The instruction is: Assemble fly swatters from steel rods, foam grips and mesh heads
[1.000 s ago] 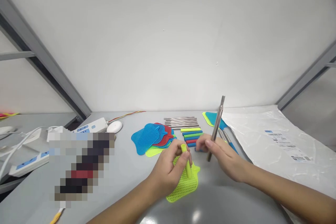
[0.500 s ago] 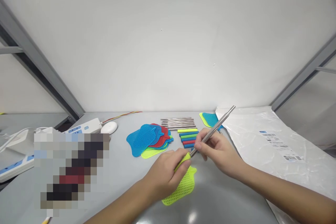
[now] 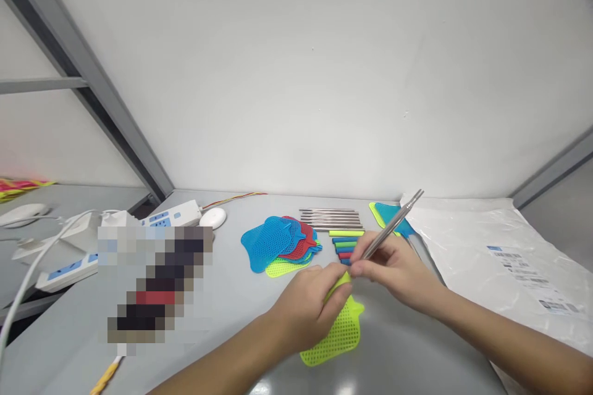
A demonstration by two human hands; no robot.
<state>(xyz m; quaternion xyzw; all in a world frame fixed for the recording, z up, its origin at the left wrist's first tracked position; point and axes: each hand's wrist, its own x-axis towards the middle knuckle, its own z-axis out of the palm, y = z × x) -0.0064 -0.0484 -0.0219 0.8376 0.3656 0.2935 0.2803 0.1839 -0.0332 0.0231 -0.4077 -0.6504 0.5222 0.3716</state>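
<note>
Two bare hands work above a grey bench (image 3: 403,358). The left hand (image 3: 308,305) is curled firmly around one yellow-green handle (image 3: 337,286); the right hand (image 3: 393,268) pinches one metal rod (image 3: 393,223), slanting up and right, its lower end at the handle's top. Fingers hide whether it is inside.

One yellow-green mesh paddle (image 3: 336,339) lies below the left hand. Further back are a pile of paddles (image 3: 266,244), at least five, blue, red and yellow-green; roughly six spare rods (image 3: 330,220), too close to count surely; and six spare handles (image 3: 347,234), just beyond the right hand. Two more paddles (image 3: 391,213), one blue, one yellow-green, overlap beside a white bag (image 3: 463,247).

The bench's back edge meets a white wall (image 3: 296,74). The bag takes up the right side; two power strips (image 3: 180,215) sit left. Bare bench stretches left of the pile and right of the near paddle.
</note>
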